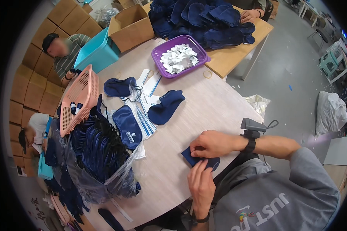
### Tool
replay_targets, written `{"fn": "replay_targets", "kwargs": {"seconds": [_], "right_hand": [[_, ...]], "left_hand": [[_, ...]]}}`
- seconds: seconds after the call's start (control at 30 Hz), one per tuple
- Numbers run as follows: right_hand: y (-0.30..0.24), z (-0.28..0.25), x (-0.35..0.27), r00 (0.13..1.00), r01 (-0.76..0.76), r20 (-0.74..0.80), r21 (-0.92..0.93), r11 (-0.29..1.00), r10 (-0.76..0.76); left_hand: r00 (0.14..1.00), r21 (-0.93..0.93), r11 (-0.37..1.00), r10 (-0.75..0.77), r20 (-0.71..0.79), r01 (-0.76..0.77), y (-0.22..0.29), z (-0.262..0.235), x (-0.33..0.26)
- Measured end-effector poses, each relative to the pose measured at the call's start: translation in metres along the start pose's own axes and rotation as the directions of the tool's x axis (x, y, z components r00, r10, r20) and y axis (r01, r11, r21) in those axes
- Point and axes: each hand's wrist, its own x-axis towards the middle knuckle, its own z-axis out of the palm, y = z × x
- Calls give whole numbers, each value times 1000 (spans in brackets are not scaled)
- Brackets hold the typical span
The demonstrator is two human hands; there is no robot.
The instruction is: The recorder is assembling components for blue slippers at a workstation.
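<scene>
Work in hand: we are folding a small dark blue eye mask [213, 163] at the near edge of the round table [204, 111], right in front of our body.
Left hand [200, 184]: we are reaching up from the lower edge with the fingers curled close together, pinching the near side of the eye mask.
Right hand [214, 144]: we are coming in from the right, with the hand nearly closed over the top of the eye mask and pressing it onto the table; a dark scanner-like device [252, 125] is sitting on that wrist.
State of the piece: the eye mask is looking partly doubled over. How tight the fold is we cannot tell, as our fingers are covering the middle.
Seemingly handled: one folded mask [165, 107] is lying by the paper cards [148, 82], and two flat masks [127, 126] are lying near it.
Seemingly waiting: we are seeing a big bagged pile of masks [100, 150] on the left and a heap of masks [204, 19] on the far table, so we are judging that most of the work is left.
Supplies: a purple tray [158, 57] is holding white sachets [179, 57], well apart from our hands; a pink basket [79, 98] is leaning on the bagged pile.
</scene>
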Motion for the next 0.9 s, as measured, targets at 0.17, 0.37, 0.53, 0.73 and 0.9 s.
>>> {"fn": "replay_targets", "kwargs": {"seconds": [0.17, 0.37, 0.53, 0.73, 0.9], "right_hand": [[2, -4, 4, 999, -17, 42, 23, 1000, 16], [10, -6, 8, 991, -123, 92, 315, 941, 99], [-17, 5, 9, 974, -223, 108, 598, 770, 199], [-9, 8, 39, 848, -518, 406, 493, 699, 341], [-5, 9, 40, 878, -477, 348, 572, 668, 329]], "left_hand": [[986, 72, 994, 66, 151, -77, -5, 8, -14], [966, 112, 989, 64, 249, -94, 7, -3, -9], [962, 113, 990, 52, 269, -85, 1, 1, -14], [961, 196, 976, 35, 274, -91, 12, 1, -21], [971, 270, 958, 27, 238, -93, 17, 10, -30]]}}
